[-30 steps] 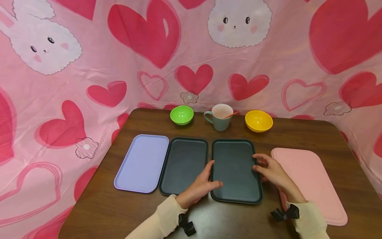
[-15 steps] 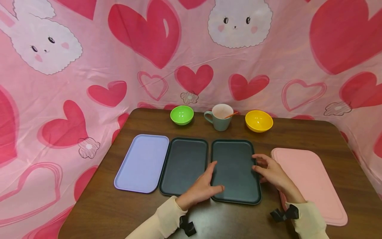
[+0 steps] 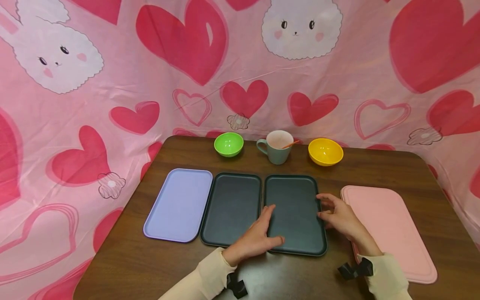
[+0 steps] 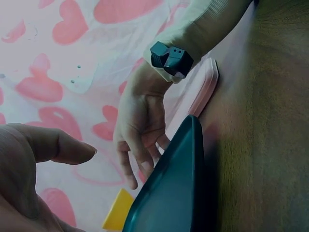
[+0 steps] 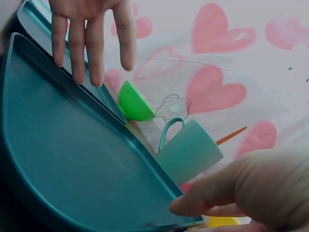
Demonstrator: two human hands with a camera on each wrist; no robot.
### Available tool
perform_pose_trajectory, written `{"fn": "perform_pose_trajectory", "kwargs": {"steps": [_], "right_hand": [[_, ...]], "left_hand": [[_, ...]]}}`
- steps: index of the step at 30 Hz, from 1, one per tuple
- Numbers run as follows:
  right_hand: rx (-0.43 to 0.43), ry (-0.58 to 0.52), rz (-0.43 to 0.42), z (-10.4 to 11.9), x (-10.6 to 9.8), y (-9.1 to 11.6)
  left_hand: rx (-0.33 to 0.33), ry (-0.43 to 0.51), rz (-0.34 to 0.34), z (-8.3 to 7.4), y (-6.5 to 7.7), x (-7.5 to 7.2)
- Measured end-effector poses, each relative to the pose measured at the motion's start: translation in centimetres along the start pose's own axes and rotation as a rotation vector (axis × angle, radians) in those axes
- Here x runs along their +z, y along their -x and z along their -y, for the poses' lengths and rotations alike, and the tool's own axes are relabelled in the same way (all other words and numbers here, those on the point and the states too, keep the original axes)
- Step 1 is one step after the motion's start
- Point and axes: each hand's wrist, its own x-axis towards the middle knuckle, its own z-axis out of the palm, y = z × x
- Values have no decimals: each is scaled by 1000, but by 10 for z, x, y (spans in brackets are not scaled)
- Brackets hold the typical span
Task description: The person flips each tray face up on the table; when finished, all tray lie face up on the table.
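Two dark green trays lie side by side on the table in the head view. My right hand rests its fingertips against the right edge of the right dark tray. Its thumb touches that tray's rim in the right wrist view, with the fingers loosely bent. My left hand is held with fingers spread over the seam between that tray and the left dark tray. Its thumb reaches above the right tray's near left corner. In the right wrist view the left hand's fingers look straight, with nothing held.
A lilac tray lies at the left, beside the left dark tray. Pink boards lie at the right under my right forearm. Behind stand a green bowl, a mug with an orange stick, and a yellow bowl.
The right dark tray has slid slightly left, narrowing the gap to the left dark tray. My right hand stays at its edge. My left hand has shifted a little right and nearer me.
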Motion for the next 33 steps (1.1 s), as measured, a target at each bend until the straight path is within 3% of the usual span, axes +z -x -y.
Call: {"fn": "perform_pose_trajectory", "kwargs": {"steps": [6, 16, 33], "right_hand": [[-47, 26, -18, 0, 4, 2], [-56, 123, -70, 2, 8, 3], [5, 161, -86, 6, -3, 10]], "left_hand": [[-6, 3, 13, 0, 1, 0], [-8, -14, 5, 0, 1, 0], [15, -26, 10, -4, 0, -5]]}}
